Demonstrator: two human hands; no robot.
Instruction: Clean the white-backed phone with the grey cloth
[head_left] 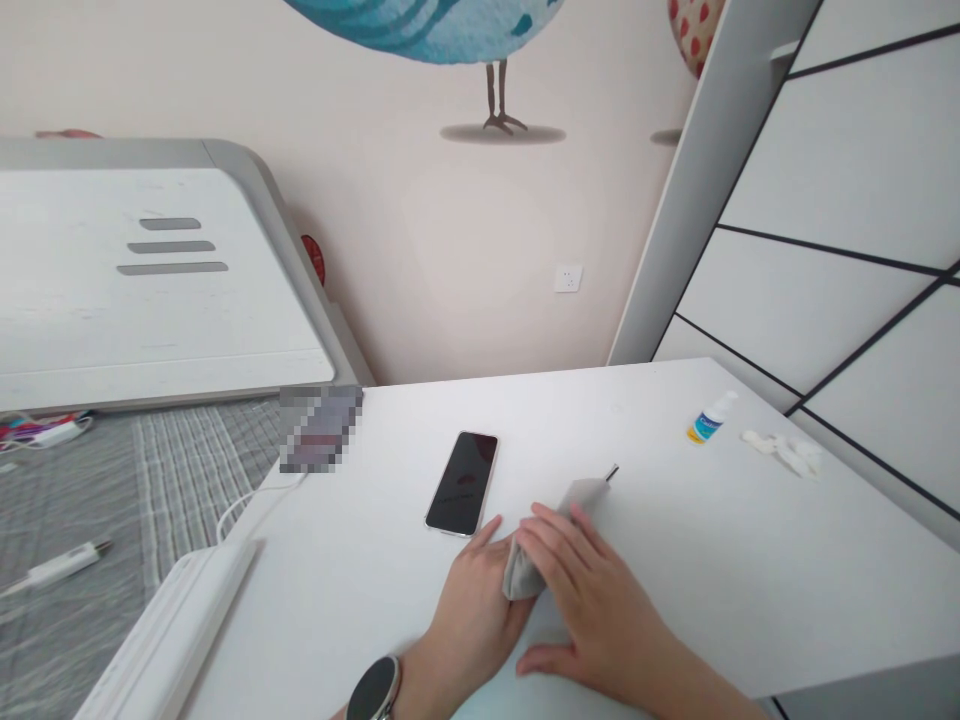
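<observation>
Gently, the left hand (pixel 476 625) and right hand (pixel 592 600) are cupping a soft, light-grey fabric cloth (pixel 536 550) at lower centre, easiest held mid-bunch.

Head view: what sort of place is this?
Probably a bedroom or home study in a house, not a workshop: a painted bird mural covers the wall, a wall socket sits above a white desk, and grey plaid bedding lies beside it.
</observation>
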